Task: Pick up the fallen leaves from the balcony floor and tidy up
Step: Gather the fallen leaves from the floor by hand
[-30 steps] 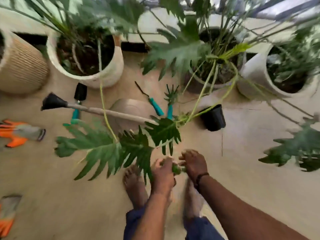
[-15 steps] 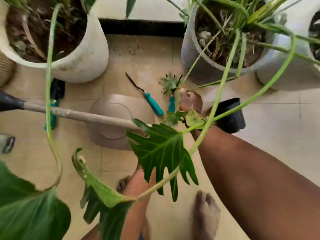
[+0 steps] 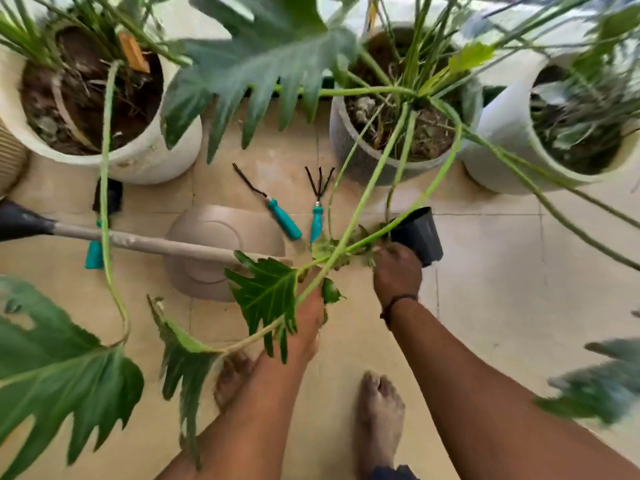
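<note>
**Both hands down at the leaf litter beside the small black pot**

Half a second ago only the right hand was forward, near the teal-handled tools; now the right hand [image 3: 397, 271] sits lower and to the right, against the small black plastic nursery pot [image 3: 419, 235] lying tipped on its side, and the left hand [image 3: 311, 308] has come up beside it from under the foliage. The little green leaf scrap that lay by the rake tines is gone from that spot.

The black pot's mouth faces the hands; what is inside cannot be made out. The large white round planter [image 3: 152, 161] at upper left holds dark soil, stems and an orange tag. The grey speckled planter [image 3: 349, 147] in the middle holds soil and long green stalks. A second white planter [image 3: 498, 140] at right holds blurred foliage. A beige bowl [image 3: 207, 233] rests upside down on the tiled balcony floor [image 3: 485, 289].

The fallen leaves [image 3: 341, 249] are a small clump of crumpled green and yellowish pieces on the floor between the hands, just left of the black pot. The right hand's fingers curl down into the clump, grasping it. The left hand pinches a small dark green leaf piece [image 3: 330, 292]; its fingers are largely hidden by a hanging leaf.
</note>
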